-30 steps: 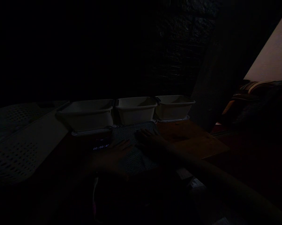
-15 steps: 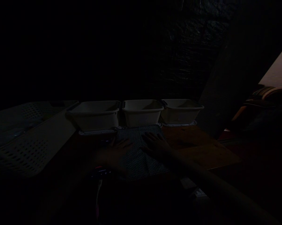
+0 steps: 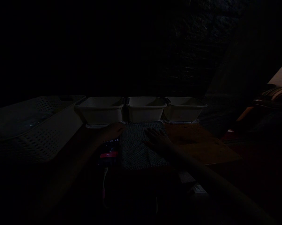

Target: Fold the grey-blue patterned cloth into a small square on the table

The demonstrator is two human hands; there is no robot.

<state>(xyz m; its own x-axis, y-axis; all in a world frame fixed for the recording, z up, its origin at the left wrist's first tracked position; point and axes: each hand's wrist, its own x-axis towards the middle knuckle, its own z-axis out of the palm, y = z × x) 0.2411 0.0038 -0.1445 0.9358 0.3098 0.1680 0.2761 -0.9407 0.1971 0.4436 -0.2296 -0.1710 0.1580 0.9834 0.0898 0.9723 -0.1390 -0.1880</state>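
Resting right hand (image 3: pixel 159 140), fingers spread, on cloth (image 3: pixel 135 150) on worktop (image 3: pixel 199 145), probably to pin it flat. Holding left hand (image 3: pixel 114 129) near cloth's far left corner; cannot tell if pinching. Having lit phone (image 3: pixel 108 154) left of cloth, screen up, likely for reading timer.

The left hand (image 3: pixel 115 130), toward eight o'clock, was bare and showed as a dim, rounded outline, its finer detail lost in the dark. The right hand (image 3: pixel 159 141), toward five o'clock, was bare too, with slim fingers (image 3: pixel 152 133) and a narrow wrist (image 3: pixel 175 151). Both forearms (image 3: pixel 208 175) looked smooth-edged; sleeves farther back were too dark to make out.
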